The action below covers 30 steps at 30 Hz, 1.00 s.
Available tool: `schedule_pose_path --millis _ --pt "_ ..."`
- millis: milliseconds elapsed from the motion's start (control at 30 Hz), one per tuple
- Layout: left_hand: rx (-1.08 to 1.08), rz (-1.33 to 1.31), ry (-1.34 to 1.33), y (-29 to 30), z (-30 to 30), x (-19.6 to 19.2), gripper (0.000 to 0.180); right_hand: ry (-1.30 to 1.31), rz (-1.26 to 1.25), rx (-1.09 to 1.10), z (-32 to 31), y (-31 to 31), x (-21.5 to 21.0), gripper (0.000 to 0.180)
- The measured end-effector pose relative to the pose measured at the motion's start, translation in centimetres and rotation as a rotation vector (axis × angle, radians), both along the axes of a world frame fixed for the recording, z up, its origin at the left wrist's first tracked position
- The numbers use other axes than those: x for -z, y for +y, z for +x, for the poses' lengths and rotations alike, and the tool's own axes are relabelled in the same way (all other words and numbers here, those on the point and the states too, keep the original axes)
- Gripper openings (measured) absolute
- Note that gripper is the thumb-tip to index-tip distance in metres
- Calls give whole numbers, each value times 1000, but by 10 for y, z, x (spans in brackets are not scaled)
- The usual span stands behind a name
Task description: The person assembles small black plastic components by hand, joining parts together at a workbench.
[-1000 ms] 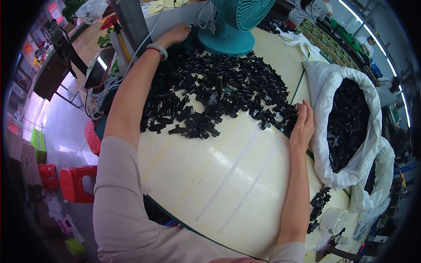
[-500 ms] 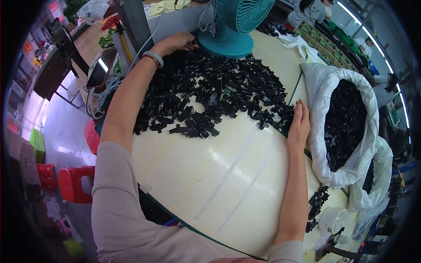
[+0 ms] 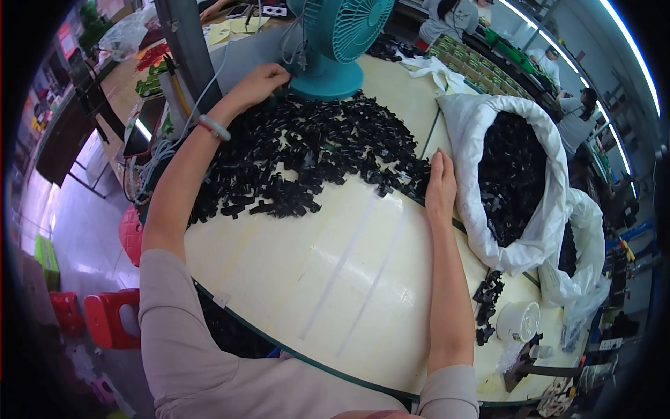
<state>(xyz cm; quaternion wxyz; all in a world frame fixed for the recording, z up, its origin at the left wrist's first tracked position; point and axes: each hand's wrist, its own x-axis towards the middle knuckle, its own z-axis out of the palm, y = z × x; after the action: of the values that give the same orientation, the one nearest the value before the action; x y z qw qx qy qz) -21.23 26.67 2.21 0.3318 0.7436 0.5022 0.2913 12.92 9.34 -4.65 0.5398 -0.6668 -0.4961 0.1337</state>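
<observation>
Many small black plastic pieces [image 3: 300, 150] lie in a wide, loose pile on the cream table. At the pile's far left edge is my left hand [image 3: 262, 84], beside the base of a teal fan [image 3: 326, 78]. Its fingers are bent down and closed; their tips are hidden, so what they hold, if anything, does not show. My right hand [image 3: 440, 187] stands on its edge at the pile's right end. Its fingers are straight and together, the palm faces the pieces, and it grips nothing.
Right of my right hand stands an open white sack [image 3: 467, 174] full of black pieces, with a second bag [image 3: 590, 241] behind it. More black pieces [image 3: 487, 300] and a white tub [image 3: 518, 321] sit near the right forearm. A red stool [image 3: 108, 318] is at left.
The view has shifted, so the scene sits further left. My left hand has drawn slightly nearer, still beside the fan; my right hand keeps its place at the pile's right end.
</observation>
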Motion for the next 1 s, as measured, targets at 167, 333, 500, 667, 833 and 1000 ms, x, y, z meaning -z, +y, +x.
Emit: schedule_pose_path --millis 167,333,500,667,833,1000 --pt "207 -237 -136 -81 28 -14 19 -26 -35 -7 -21 1 0 60" --pt "281 -394 -159 -146 39 -13 20 62 2 -34 -71 -4 -2 62" --pt "226 -337 -82 -194 23 -9 19 -26 57 -9 -68 -24 3 60" --pt "-8 -276 -61 -164 -27 -5 16 -105 34 -37 -70 -52 -1 56" --pt "-124 -313 -27 -134 -31 -16 15 -91 20 -47 -62 -76 -1 51" --pt "-105 -339 -18 -99 -13 -9 15 -176 -14 -55 -56 -99 -5 49"
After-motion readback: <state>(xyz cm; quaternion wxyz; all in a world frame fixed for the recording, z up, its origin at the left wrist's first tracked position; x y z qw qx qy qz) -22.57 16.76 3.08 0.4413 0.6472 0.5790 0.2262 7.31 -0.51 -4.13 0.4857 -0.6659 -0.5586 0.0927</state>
